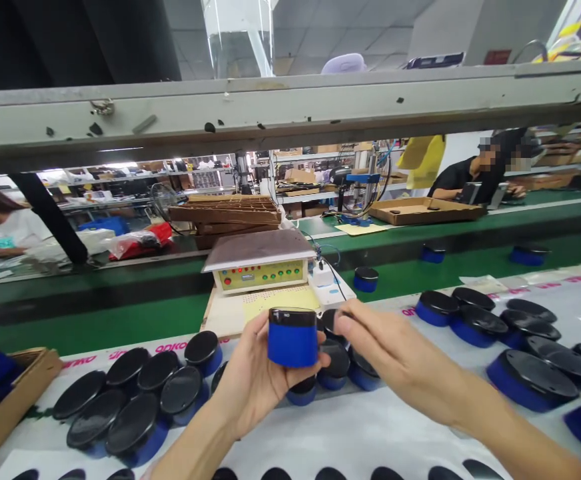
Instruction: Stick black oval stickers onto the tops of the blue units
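My left hand is wrapped round a round blue unit with a glossy black top, held up in front of me with its side facing me. Just to the right, my right hand has its fingers pinched together near the unit; whatever lies between the fingertips is too small to make out. A thin black cable runs down from a white plug towards those fingers. Behind and below the hands stand more black-topped blue units, partly hidden. Further groups of the same units stand at left and right.
A control box with lit buttons stands behind the hands, beside a white power strip. A green conveyor belt crosses behind the white-covered table. A cardboard box sits at left. A metal beam spans above. Two people work beyond.
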`<move>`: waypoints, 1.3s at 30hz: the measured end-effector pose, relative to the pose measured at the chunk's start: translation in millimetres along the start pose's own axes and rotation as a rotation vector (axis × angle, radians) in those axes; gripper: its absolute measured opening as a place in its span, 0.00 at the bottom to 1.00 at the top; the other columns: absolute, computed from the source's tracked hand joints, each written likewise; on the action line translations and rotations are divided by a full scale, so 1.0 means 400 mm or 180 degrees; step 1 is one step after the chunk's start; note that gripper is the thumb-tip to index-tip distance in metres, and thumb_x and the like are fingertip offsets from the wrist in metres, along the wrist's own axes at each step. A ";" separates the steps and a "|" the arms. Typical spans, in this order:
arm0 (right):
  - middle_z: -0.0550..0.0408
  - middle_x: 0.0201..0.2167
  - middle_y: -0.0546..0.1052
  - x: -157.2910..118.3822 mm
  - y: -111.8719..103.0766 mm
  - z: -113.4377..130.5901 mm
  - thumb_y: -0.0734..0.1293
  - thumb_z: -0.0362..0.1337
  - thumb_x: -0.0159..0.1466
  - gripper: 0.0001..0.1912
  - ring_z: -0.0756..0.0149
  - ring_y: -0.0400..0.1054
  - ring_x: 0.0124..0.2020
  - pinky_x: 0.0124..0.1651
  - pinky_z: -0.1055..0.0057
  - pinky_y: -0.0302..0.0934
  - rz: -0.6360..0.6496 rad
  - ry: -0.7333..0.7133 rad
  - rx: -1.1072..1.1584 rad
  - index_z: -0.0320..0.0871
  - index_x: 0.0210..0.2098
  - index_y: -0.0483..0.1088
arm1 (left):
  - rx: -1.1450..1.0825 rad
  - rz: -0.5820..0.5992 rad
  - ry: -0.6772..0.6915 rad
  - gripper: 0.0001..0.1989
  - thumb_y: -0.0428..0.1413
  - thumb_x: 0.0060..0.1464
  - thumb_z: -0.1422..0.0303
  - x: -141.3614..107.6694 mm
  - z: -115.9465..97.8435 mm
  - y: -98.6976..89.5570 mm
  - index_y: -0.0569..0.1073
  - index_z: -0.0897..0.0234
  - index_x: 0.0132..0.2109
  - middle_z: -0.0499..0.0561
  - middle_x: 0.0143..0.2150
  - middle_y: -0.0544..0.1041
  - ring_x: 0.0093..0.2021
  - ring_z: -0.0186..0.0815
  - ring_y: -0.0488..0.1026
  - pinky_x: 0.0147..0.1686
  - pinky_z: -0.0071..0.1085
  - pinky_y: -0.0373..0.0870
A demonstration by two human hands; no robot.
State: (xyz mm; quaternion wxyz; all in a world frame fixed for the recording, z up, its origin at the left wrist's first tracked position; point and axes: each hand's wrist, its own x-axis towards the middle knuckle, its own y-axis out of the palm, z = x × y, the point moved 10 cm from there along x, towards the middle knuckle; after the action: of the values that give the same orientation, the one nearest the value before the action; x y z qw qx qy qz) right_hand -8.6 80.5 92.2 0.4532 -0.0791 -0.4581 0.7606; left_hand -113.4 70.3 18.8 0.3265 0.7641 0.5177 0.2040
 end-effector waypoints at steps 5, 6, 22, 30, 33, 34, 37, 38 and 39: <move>0.60 0.21 0.65 -0.010 0.034 0.015 0.51 0.41 0.70 0.18 0.71 0.57 0.21 0.25 0.73 0.48 -0.0128 -0.0654 -0.0316 0.45 0.26 0.58 | -0.0090 -0.0089 0.0188 0.23 0.51 0.58 0.55 -0.006 -0.006 -0.012 0.72 0.71 0.49 0.60 0.47 0.77 0.43 0.44 0.76 0.42 0.34 0.74; 0.61 0.20 0.64 -0.014 0.032 0.022 0.52 0.42 0.70 0.18 0.72 0.55 0.20 0.24 0.73 0.46 -0.0279 -0.0787 -0.0393 0.44 0.25 0.57 | -0.0073 -0.0150 0.0162 0.23 0.49 0.59 0.55 -0.007 -0.002 -0.013 0.72 0.71 0.49 0.60 0.45 0.77 0.42 0.42 0.76 0.40 0.33 0.75; 0.61 0.20 0.67 -0.042 0.018 0.051 0.56 0.39 0.70 0.17 0.74 0.60 0.19 0.24 0.74 0.48 -0.0643 -0.1106 -0.0592 0.42 0.25 0.61 | 0.1068 -0.0424 0.0409 0.27 0.58 0.48 0.48 -0.024 0.000 -0.034 0.69 0.67 0.45 0.54 0.33 0.77 0.33 0.36 0.75 0.29 0.26 0.69; 0.61 0.19 0.65 -0.023 0.040 0.038 0.55 0.37 0.69 0.15 0.73 0.56 0.19 0.23 0.73 0.46 -0.0422 -0.1065 -0.0503 0.43 0.25 0.60 | 0.3148 -0.0542 0.0917 0.25 0.61 0.48 0.53 -0.062 -0.088 0.029 0.59 0.57 0.46 0.50 0.44 0.72 0.43 0.37 0.72 0.43 0.33 0.69; 0.61 0.25 0.68 0.001 0.080 0.015 0.54 0.32 0.69 0.09 0.73 0.60 0.24 0.27 0.77 0.52 0.0116 -0.0923 0.0071 0.44 0.33 0.62 | 0.4471 -0.0731 0.1534 0.30 0.62 0.47 0.54 -0.092 -0.138 0.066 0.59 0.53 0.53 0.50 0.50 0.67 0.49 0.38 0.69 0.47 0.33 0.68; 0.61 0.25 0.67 0.005 0.087 0.012 0.54 0.32 0.68 0.08 0.73 0.60 0.24 0.27 0.77 0.52 0.0169 -0.0925 0.0175 0.45 0.33 0.61 | 0.4887 -0.0745 0.1821 0.31 0.61 0.47 0.55 -0.103 -0.150 0.086 0.59 0.53 0.55 0.52 0.52 0.65 0.51 0.39 0.68 0.49 0.33 0.68; 0.62 0.23 0.66 0.005 0.093 0.017 0.54 0.33 0.68 0.09 0.73 0.58 0.22 0.25 0.76 0.51 0.0020 -0.1071 0.0285 0.45 0.32 0.59 | 0.5718 -0.0641 0.2947 0.32 0.61 0.49 0.57 -0.149 -0.165 0.160 0.60 0.59 0.58 0.55 0.54 0.63 0.56 0.39 0.65 0.55 0.31 0.64; 0.61 0.24 0.67 0.003 0.092 0.021 0.53 0.33 0.69 0.09 0.73 0.59 0.22 0.25 0.76 0.52 -0.0065 -0.1133 0.0281 0.44 0.32 0.59 | 0.5777 -0.0546 0.3317 0.31 0.61 0.49 0.59 -0.165 -0.164 0.181 0.61 0.62 0.57 0.56 0.54 0.64 0.56 0.38 0.65 0.57 0.31 0.63; 0.60 0.24 0.68 0.001 0.093 0.026 0.53 0.33 0.69 0.09 0.72 0.60 0.23 0.26 0.76 0.52 -0.0126 -0.1193 0.0271 0.44 0.33 0.60 | 0.5763 -0.0427 0.3626 0.29 0.62 0.49 0.62 -0.181 -0.161 0.199 0.61 0.64 0.55 0.57 0.54 0.65 0.57 0.39 0.64 0.59 0.32 0.62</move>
State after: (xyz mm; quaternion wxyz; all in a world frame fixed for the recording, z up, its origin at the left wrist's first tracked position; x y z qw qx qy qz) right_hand -37.1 68.0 69.6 0.3777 0.0922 -0.5035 0.7716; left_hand -130.3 2.1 122.5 -0.6408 0.4842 0.5934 0.0524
